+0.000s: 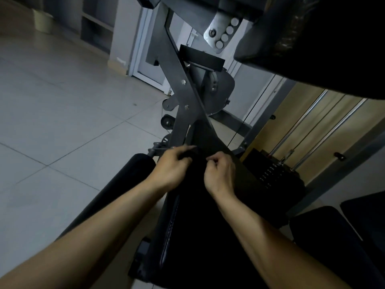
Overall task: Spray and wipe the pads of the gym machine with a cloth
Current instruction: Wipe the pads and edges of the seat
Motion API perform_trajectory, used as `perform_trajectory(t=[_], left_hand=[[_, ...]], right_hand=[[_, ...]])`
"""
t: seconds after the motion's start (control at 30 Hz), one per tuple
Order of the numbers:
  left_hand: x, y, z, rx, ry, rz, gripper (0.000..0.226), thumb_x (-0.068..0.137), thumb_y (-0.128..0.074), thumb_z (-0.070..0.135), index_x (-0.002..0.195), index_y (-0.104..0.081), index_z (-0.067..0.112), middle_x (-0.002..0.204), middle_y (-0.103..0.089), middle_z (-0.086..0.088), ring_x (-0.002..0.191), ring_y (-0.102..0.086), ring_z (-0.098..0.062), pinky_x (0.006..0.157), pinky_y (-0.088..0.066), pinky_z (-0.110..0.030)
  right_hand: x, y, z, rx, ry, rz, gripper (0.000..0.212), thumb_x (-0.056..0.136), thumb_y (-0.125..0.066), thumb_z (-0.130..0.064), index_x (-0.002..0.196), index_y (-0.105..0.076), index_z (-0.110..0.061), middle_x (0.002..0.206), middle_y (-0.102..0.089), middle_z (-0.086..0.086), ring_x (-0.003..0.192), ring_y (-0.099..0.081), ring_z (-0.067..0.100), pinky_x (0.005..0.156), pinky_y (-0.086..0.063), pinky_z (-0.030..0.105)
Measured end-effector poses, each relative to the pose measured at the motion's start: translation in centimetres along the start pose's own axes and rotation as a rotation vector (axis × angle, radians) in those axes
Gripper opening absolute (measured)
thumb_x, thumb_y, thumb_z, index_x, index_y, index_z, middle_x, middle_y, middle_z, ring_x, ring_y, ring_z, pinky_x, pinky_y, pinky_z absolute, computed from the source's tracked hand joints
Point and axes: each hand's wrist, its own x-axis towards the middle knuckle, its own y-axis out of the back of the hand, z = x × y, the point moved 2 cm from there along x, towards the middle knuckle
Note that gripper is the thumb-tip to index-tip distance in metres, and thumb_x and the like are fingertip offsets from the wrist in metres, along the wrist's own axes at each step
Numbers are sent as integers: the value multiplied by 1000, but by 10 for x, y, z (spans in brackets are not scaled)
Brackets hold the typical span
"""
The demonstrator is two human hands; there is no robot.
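The black seat pad (198,226) of the gym machine runs from the bottom middle away from me. At its far end lies a dark cloth (196,156), hard to tell apart from the pad. My left hand (170,166) grips the cloth's left part with curled fingers. My right hand (218,171) pinches it just to the right, a short gap from the left hand. A black roller pad (125,180) sticks out left of the seat. Another large black pad (323,49) hangs at the top right. No spray bottle is in view.
The grey steel frame (179,80) rises right behind my hands. A weight stack (270,172) with chrome guide rods (312,130) stands to the right. Another black pad (333,236) sits at the lower right. Tiled floor (62,122) lies to the left, with a pale bin (42,21) far back.
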Motion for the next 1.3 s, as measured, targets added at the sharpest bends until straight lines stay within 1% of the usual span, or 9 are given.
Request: perform_trajectory(t=[0.2, 0.33, 0.47, 0.53, 0.67, 0.9, 0.97, 1.13, 1.3], left_hand=[[-69, 6, -5, 13, -40, -44, 49, 97, -57, -1, 134, -67, 28, 158, -42, 7, 148, -28, 3, 124, -22, -24], [-18, 0, 7, 131, 47, -32, 41, 100, -55, 0, 138, -63, 14, 134, -64, -2, 127, -57, -11, 99, -43, -17], [38, -9, 12, 180, 125, 2, 28, 99, -56, 3, 116, -72, 18, 114, -74, -7, 95, -67, -17, 80, -51, -22], [50, -9, 13, 217, 151, 26, 24, 98, -58, 5, 105, -72, 23, 113, -74, -9, 90, -68, -18, 81, -51, -27], [16, -4, 14, 144, 130, 18, 36, 101, -53, 0, 132, -66, 14, 124, -70, -7, 88, -65, -3, 65, -50, -9], [-129, 11, 18, -49, 33, -62, 48, 101, -52, -6, 130, -69, 28, 144, -49, 26, 129, -44, 17, 94, -40, -1], [-129, 12, 19, -27, 41, -43, 48, 99, -53, -8, 131, -68, 24, 149, -47, 19, 136, -42, 8, 94, -39, 0], [-39, 4, 25, 168, 128, -5, 39, 98, -55, -5, 134, -66, 9, 127, -70, -10, 95, -67, -7, 80, -52, -12], [-46, 0, 39, 239, 135, 10, 38, 96, -54, -10, 129, -67, 4, 120, -70, -4, 109, -65, -14, 92, -50, -16]], right_hand=[[-5, 3, -4, 9, -21, -32, 19, 99, -53, -22, 89, -55, -38, 120, -55, -1, 114, -54, 19, 94, -44, 35], [-22, 22, -5, 76, -65, -254, 23, 102, -52, -25, 115, -63, -41, 142, -53, -2, 136, -49, 23, 114, -40, 42], [-87, 45, 11, 60, 48, -485, 52, 110, -40, -38, 161, -28, -37, 171, -14, -10, 158, -9, 13, 129, -9, 40], [-113, 46, 20, -4, 102, -504, 54, 110, -31, -47, 162, -17, -41, 171, -4, -14, 157, 2, 9, 129, 0, 41], [-115, 34, 28, -42, 146, -411, 54, 110, -26, -50, 162, -14, -44, 172, -3, -13, 157, 4, 7, 127, 0, 40], [-113, 33, 26, -28, 152, -400, 54, 110, -28, -46, 163, -17, -41, 172, -4, -11, 158, 4, 10, 128, 1, 41], [-114, 31, 25, -46, 152, -390, 54, 110, -27, -47, 163, -17, -40, 173, -4, -9, 159, 3, 11, 128, 1, 42], [-100, 25, 20, -45, 74, -358, 57, 109, -27, -51, 164, -18, -37, 173, -7, -5, 159, -1, 16, 128, -1, 44], [-97, 22, 22, -23, 63, -362, 58, 108, -28, -52, 164, -19, -36, 173, -7, -4, 159, 0, 16, 129, 0, 44]])
